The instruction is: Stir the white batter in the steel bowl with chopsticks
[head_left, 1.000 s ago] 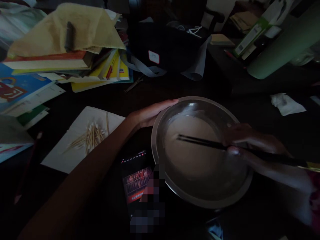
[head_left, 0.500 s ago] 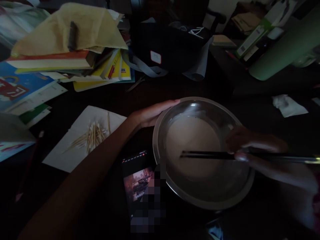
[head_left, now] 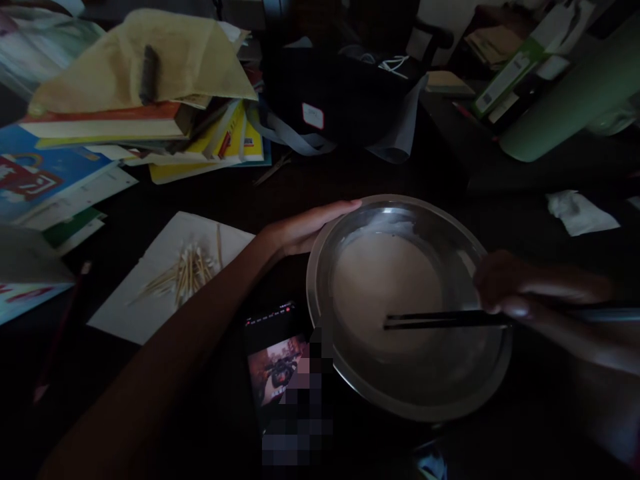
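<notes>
A wide metal bowl (head_left: 415,383) stands on the dark table, with a pale, milky liquid (head_left: 385,280) in its bottom. My left hand (head_left: 310,227) is closed against the bowl's far left side, its fingertips at the rim and the rest of the fingers partly hidden. Over the right rim, my right hand (head_left: 530,293) grips a pair of dark chopsticks (head_left: 440,321). Their tips reach left into the liquid, close together. Motion blurs the right hand a little.
Cotton swabs (head_left: 193,270) lie on white paper (head_left: 115,313) beside my left forearm. A lit phone (head_left: 275,370) lies left of the bowl. Stacked books (head_left: 115,127), a black bag (head_left: 345,87), a green cylinder (head_left: 565,100) and a crumpled tissue (head_left: 583,213) surround the area.
My right hand and the chopsticks have shifted right and the tips slightly down across the liquid. My left hand keeps its place on the bowl. The picture on the phone screen differs.
</notes>
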`<state>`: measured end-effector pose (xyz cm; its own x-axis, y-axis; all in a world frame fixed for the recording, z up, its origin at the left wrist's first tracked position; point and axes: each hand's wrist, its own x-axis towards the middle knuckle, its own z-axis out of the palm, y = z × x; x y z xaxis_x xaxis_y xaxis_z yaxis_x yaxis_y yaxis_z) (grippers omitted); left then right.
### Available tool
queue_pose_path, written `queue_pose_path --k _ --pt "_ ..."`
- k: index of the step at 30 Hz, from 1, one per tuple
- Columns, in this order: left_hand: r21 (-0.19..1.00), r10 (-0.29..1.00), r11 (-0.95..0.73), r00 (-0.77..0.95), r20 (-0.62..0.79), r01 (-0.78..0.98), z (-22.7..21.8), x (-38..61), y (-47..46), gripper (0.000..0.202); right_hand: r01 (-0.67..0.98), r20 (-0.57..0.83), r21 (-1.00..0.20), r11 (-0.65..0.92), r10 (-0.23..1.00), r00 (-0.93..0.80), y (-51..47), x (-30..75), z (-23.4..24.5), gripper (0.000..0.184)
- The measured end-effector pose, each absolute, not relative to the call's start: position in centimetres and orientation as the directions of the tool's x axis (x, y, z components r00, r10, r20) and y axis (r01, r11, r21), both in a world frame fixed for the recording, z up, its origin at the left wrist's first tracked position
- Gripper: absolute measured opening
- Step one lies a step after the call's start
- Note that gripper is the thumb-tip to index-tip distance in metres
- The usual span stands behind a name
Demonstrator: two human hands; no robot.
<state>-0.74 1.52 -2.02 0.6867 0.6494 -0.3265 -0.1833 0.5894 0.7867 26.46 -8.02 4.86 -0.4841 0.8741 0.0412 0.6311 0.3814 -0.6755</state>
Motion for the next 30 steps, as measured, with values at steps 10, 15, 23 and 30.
queue_pose_path --k 10,15,23,30 --pt "0.791 0.651 0.592 0.671 -0.355 -0.155 -2.1 -0.7 1.5 0.028 0.836 0.160 -0.482 0.263 0.964 -0.211 -8.2 26.5 4.9 0.016" --pt "0.797 0.653 0.579 0.685 -0.325 -0.173 -2.0 -0.8 1.5 0.025 0.695 0.073 -0.575 0.432 0.873 -0.483 -8.1 27.7 5.7 0.010" --pt "0.791 0.665 0.594 0.644 -0.378 -0.149 -2.0 -0.7 1.5 0.030 0.686 0.165 -0.573 0.449 0.883 -0.440 -7.8 24.5 3.5 0.010" --pt "0.795 0.664 0.580 0.669 -0.334 -0.179 -2.2 -0.8 1.6 0.027 0.816 0.124 -0.477 0.327 0.944 -0.306 -7.9 27.3 5.4 0.017"
